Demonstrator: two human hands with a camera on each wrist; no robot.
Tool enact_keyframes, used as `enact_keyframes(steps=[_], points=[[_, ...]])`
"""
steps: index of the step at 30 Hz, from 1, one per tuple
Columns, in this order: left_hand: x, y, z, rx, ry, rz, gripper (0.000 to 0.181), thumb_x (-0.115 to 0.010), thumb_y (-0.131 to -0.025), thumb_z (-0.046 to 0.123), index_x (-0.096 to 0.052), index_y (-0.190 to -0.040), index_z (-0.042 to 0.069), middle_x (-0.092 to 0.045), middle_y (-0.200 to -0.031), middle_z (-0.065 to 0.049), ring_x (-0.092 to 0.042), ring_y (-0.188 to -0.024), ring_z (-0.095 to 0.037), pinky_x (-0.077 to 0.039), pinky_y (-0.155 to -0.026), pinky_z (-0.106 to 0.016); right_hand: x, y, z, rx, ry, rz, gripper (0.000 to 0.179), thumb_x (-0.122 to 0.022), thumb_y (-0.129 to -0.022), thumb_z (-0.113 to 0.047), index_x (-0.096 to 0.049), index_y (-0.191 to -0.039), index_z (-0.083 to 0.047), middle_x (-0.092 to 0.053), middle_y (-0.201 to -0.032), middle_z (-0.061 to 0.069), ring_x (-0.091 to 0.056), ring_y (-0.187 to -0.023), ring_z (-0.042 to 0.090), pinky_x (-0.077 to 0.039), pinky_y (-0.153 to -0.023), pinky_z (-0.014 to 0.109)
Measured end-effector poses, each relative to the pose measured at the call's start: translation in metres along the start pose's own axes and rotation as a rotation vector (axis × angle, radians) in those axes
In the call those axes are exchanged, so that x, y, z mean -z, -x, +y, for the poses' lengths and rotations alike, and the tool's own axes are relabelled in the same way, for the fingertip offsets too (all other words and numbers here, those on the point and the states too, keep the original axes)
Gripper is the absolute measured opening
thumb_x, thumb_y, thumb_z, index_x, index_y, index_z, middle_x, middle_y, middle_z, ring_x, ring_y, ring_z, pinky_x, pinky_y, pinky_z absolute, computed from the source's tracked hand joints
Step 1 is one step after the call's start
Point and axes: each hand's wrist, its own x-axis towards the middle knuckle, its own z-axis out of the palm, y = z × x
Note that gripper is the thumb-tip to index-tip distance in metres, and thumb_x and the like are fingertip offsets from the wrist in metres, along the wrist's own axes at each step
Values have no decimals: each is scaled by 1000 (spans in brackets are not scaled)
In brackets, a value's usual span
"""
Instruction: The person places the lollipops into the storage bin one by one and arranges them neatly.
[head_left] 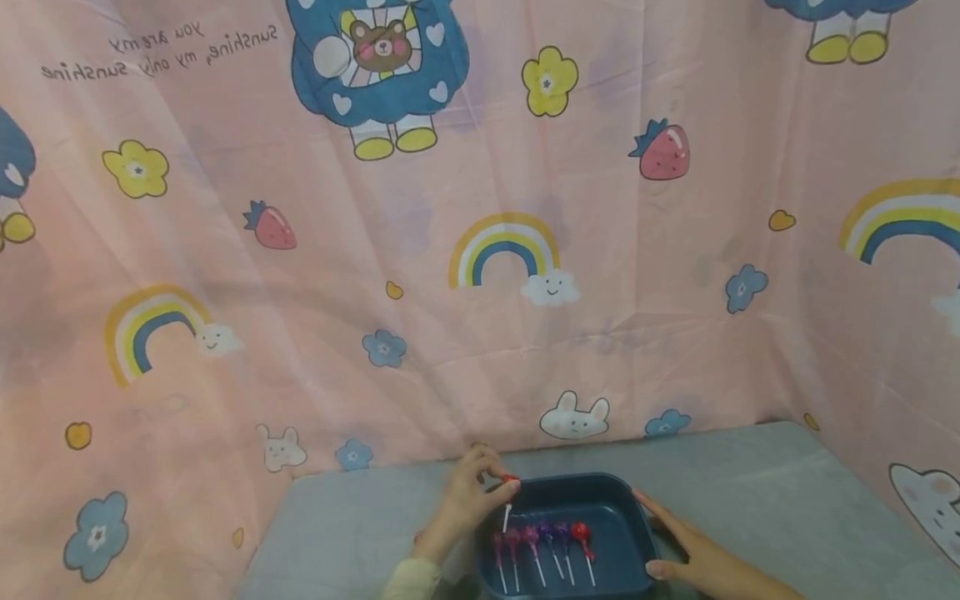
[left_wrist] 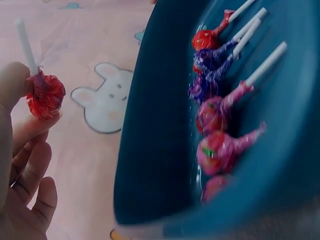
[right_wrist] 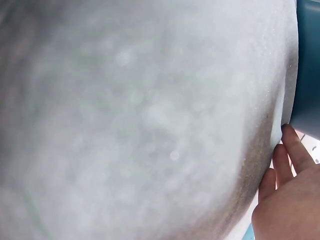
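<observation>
My left hand (head_left: 467, 498) pinches a red-wrapped lollipop (left_wrist: 46, 97) between thumb and finger, above the left side of a dark blue tray (head_left: 624, 537). In the head view its white stick points down; the other fingers stay loosely bent. Inside the tray lies a row of several lollipops: a red one (head_left: 581, 532) at the right end, purple ones (head_left: 547, 531) beside it, then pink ones (head_left: 531, 535) toward the left. All their sticks point toward me. At the tray's right side, my right hand (head_left: 686, 542) touches the wall with extended fingers, thumb near the front.
The tray stands on a grey-covered table (head_left: 765, 492). Behind the table hangs a pink curtain (head_left: 480, 358) printed with rainbows, flowers and rabbits, reaching down to its back edge. A blurred pale grey surface (right_wrist: 150, 115) fills most of the right wrist view.
</observation>
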Motion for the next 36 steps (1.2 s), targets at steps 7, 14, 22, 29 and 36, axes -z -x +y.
enact_keyframes(steps=[7, 14, 22, 29, 36], points=[[-18, -9, 6, -20, -5, -8, 19, -79, -74, 29, -65, -72, 16, -61, -86, 2, -53, -79, -3, -44, -63, -15, 1, -2, 2, -21, -48, -7, 77, -52, -96, -35, 1, -152, -29, -19, -150, 34, -26, -132, 56, -42, -85, 70], [-29, -14, 13, 46, 17, -75, 24, -75, -77, 38, -66, -74, 16, -60, -89, 2, -51, -82, -1, -46, -64, -14, 2, -4, -1, 1, 47, 26, 79, -55, -95, -35, 0, -152, -29, -18, -151, 33, -27, -132, 56, -34, -85, 76], [-42, -16, 20, 36, 79, -111, 23, -74, -78, 38, -68, -79, 15, -59, -87, 1, -52, -82, -2, -49, -68, -21, 2, -3, -3, -7, 34, 17, 79, -54, -95, -34, 1, -152, -29, -20, -150, 34, -27, -132, 57, -36, -85, 75], [-49, -18, 29, 134, 51, -179, 24, -74, -76, 43, -68, -80, 21, -58, -91, 8, -50, -87, 0, -45, -81, -23, 1, -3, -4, -10, 84, 28, 80, -55, -95, -35, 0, -153, -26, -21, -149, 35, -29, -130, 57, -34, -84, 76], [-53, -18, 35, 161, 48, -180, 23, -77, -73, 41, -68, -78, 21, -58, -93, 9, -49, -89, -1, -42, -81, -22, 1, -2, -4, 3, 100, 31, 80, -55, -95, -35, 0, -152, -28, -19, -151, 34, -28, -131, 58, -33, -85, 76]])
